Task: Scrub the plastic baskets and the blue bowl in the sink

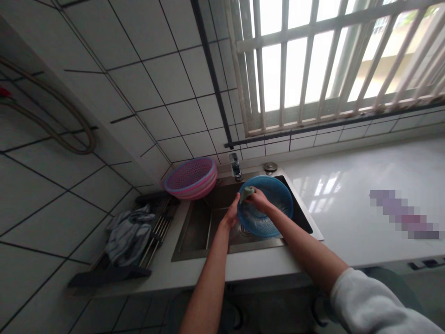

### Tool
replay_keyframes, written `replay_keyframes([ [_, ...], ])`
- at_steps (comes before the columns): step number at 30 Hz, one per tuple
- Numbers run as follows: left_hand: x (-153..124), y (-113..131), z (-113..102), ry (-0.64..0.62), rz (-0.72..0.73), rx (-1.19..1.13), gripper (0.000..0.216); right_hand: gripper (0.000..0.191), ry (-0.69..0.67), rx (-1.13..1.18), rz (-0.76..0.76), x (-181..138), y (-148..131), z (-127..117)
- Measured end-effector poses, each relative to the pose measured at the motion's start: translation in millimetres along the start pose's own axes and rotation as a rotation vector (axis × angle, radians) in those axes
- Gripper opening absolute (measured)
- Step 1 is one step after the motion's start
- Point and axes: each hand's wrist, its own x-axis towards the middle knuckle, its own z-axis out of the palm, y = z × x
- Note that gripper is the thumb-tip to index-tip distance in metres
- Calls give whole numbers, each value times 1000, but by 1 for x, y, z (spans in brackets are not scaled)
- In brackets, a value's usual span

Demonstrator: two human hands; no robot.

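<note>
A blue plastic basket (266, 226) is tilted over the right part of the steel sink (194, 232). My left hand (232, 212) grips its left rim, with the thumb near the top edge. In my right hand (257, 198) is a green cloth (246, 192), pressed against the inside of the basket close to that same rim. My right fingers are bent round the cloth and partly hidden by it. Just behind the basket stands the chrome faucet (235, 166).
Pink and blue baskets (193, 181) lean stacked at the sink's back left corner. A dish rack (158, 234) with a grey striped cloth (128, 236) stands left. White counter (340, 222) extends right, with a blurred-out item (405, 214) on it. Behind is a barred window (306, 69).
</note>
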Motion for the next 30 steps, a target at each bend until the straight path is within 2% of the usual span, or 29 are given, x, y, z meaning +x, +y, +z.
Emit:
replay_keyframes([
  [2,-2,0,0,-34,47,-3,53,33,78,61,-30,1,-4,-2],
  [3,-3,1,-1,-31,78,3,51,33,60,55,-28,1,-5,-3],
  [6,-5,4,-6,20,147,2,54,32,-142,-46,34,-4,-2,-3],
  [8,-5,6,-10,40,95,-2,46,28,-311,-160,67,-8,2,-1],
  [10,-5,7,-12,38,-20,17,45,23,-432,-279,73,-12,7,1],
  [13,-3,7,-13,39,-135,57,60,22,-482,-399,58,-13,11,3],
  [16,-3,5,-8,56,-111,77,57,26,-383,-420,-11,-9,12,3],
  [20,-5,3,2,21,48,68,45,23,41,-291,-178,0,5,0],
  [22,-6,3,5,13,117,86,47,22,149,-236,-206,1,0,-2],
  [24,-7,4,4,35,142,110,50,21,55,-260,-210,-1,-3,-3],
  [28,-6,6,-4,158,78,81,54,22,-406,-525,-90,-11,0,-3],
  [30,-5,7,-6,195,78,29,56,22,-552,-640,-9,-14,3,-3],
])
